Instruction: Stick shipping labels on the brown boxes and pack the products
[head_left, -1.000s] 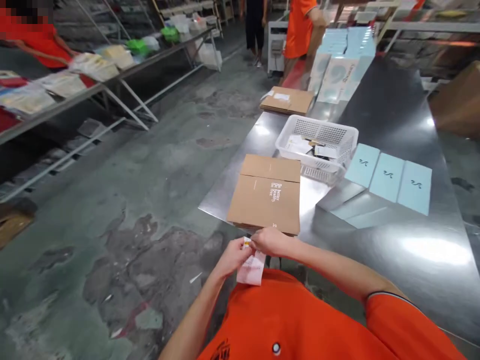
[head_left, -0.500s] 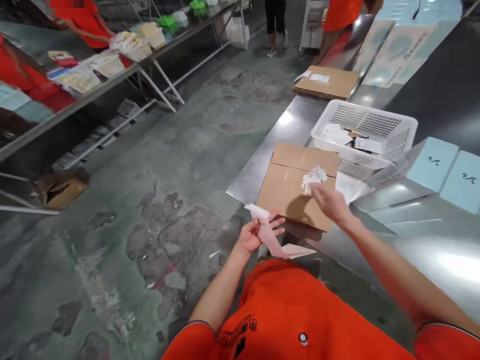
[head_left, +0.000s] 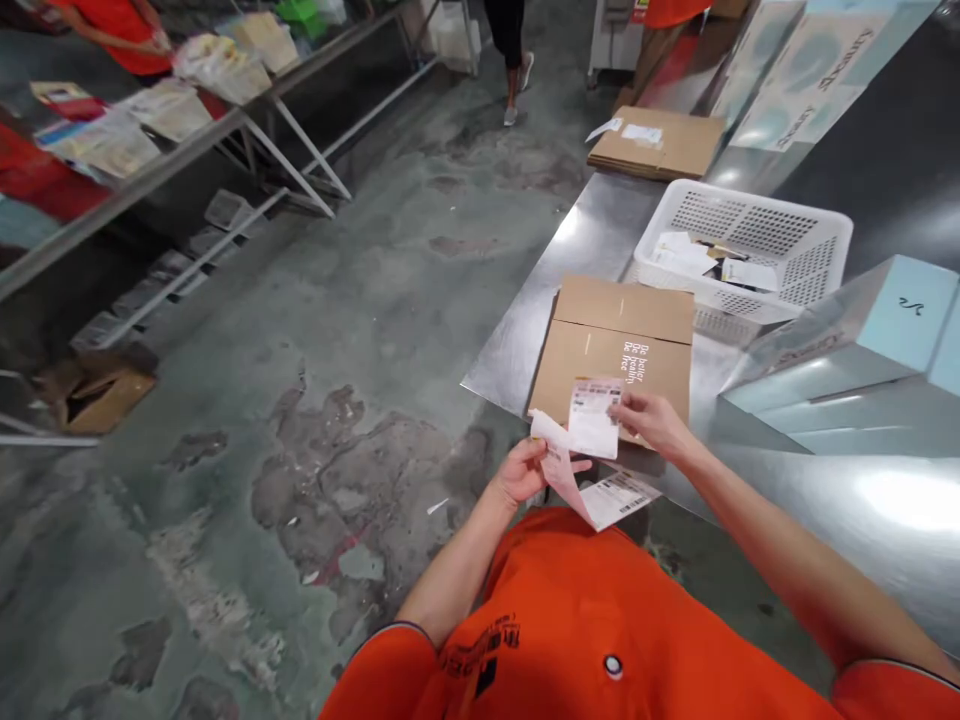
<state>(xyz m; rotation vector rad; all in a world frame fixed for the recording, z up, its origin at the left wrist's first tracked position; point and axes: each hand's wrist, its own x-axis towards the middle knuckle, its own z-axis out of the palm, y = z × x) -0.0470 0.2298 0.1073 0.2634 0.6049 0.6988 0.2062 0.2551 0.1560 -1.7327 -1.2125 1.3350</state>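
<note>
Between thumb and fingers, my left hand grips a strip of shipping labels, which hangs down and folds in front of my shirt. Its lower part shows printed text and a barcode. My right hand pinches the right edge of a printed label sheet, held over the near side of a flat cardboard box. I cannot tell whether that sheet is joined to the strip. The folded box lies on the metal table, with white lettering on its top.
A white plastic basket with papers stands behind the box. Pale blue boxes are at the right, and stacked cardboard lies farther back. Across the floor is a long table with bins and people in orange shirts. Someone walks in the aisle.
My right hand has come down and left from above the box, toward my left hand, and now holds a flat label sheet. The strip's printed side has turned into view.
</note>
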